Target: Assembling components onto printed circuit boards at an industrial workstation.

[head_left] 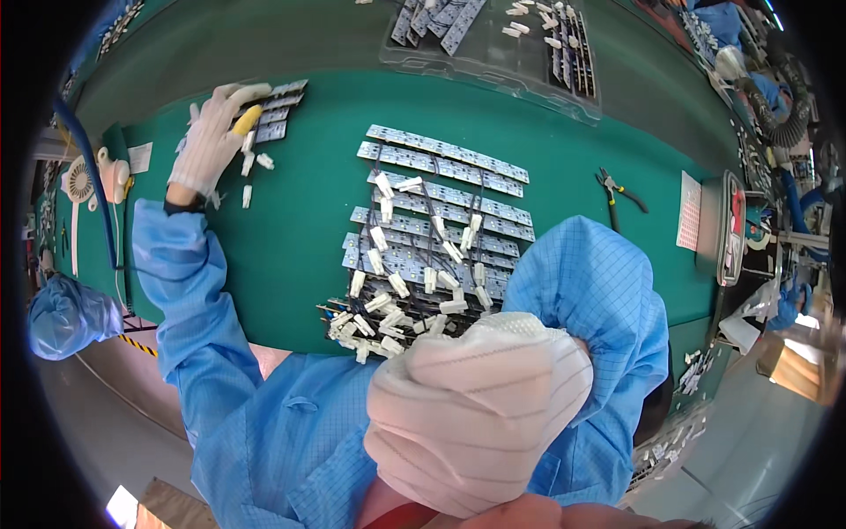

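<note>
My left hand [211, 141], in a white glove with a yellow cover on one digit, lies over a small stack of LED strips [275, 113] at the far left of the mat. Its fingers stretch out across the strips, with a gap between them. White connectors [248, 164] lie beside it. My right hand [480, 406], in a white striped glove, is raised very close to the head camera; its fingers are hidden. Beyond it, rows of LED strips [441, 207] lie mid-table, with dark wires and white plug connectors [379, 238] bunched at the near side.
A clear plastic tray [493, 75] with more strips and connectors stands at the back. Cutting pliers [617, 196] with black and yellow handles lie right of the strips. A plastic box [724, 225] stands at the right edge, and a small white fan [79, 181] at the left.
</note>
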A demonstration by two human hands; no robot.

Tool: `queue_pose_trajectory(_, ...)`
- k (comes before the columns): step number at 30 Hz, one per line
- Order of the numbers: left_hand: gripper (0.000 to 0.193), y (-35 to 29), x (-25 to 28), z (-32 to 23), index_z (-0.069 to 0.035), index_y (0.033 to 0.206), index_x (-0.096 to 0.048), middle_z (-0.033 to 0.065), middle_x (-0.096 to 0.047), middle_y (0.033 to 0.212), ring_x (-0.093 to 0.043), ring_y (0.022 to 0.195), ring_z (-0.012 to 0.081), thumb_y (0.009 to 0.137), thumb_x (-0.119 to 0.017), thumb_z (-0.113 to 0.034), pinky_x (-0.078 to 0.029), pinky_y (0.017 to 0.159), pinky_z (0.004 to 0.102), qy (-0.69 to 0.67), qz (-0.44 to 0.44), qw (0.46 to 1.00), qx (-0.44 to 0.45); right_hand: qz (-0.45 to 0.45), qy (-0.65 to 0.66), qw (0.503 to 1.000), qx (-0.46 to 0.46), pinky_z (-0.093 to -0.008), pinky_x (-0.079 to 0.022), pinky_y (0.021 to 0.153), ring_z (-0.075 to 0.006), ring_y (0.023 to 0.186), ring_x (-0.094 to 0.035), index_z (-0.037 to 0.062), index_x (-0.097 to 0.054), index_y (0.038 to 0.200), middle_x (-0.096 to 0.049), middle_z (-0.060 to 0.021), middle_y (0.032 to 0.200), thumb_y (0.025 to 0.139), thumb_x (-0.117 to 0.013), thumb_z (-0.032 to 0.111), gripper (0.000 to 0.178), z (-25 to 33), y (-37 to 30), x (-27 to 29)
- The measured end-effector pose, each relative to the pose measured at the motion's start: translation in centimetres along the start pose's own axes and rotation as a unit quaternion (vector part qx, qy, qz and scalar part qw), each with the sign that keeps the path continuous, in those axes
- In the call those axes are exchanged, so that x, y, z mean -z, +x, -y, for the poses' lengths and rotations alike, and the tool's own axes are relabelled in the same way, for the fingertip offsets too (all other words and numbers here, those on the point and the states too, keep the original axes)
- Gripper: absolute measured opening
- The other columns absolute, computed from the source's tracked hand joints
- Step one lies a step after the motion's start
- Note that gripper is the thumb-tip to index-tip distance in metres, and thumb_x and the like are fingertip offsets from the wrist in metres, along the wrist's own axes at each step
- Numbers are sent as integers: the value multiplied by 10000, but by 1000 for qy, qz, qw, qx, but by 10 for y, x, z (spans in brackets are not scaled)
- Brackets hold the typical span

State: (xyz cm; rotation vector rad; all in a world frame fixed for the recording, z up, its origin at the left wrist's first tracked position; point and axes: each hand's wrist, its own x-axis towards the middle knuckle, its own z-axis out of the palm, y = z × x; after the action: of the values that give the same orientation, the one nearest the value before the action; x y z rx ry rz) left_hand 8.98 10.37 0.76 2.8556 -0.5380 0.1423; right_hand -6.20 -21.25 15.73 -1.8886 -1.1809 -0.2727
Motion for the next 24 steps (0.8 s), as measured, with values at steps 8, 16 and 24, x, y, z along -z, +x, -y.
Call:
queue_pose_trajectory(8, 306, -22, 33, -50, -165, 1124, -604, 55, -637, 1053, -586, 1048, 276, 868, -488, -44, -206, 1070, 563, -70, -201, 977, 21, 144, 1, 988, -48, -395, -461, 548, -298, 640, -557, 90, -583, 775, -567, -120, 737, 710, -566, 3, 109, -73, -24, 22)
queue_pose_trajectory(16, 346, -16, 15, -149, -99, 1059, -635, 91, -642, 1092, -597, 1047, 268, 760, -594, 68, -416, 981, 391, -305, -196, 925, -117, 91, -292, 910, -279, -379, -464, 721, -285, 920, -557, 106, -562, 871, -578, -65, 952, 604, -786, 102, 348, -173, -111, 7)
queue_pose_trajectory(24, 719, -31, -18, -138, 10, 1335, -378, 141, -572, 1163, -511, 1139, 221, 949, -252, -583, -371, 1001, 366, -718, 25, 696, -3, -273, 330, 831, -355, -206, -437, 561, -157, 693, -580, 56, -526, 894, -563, -117, 964, 746, -716, 123, 250, -120, -89, 17)
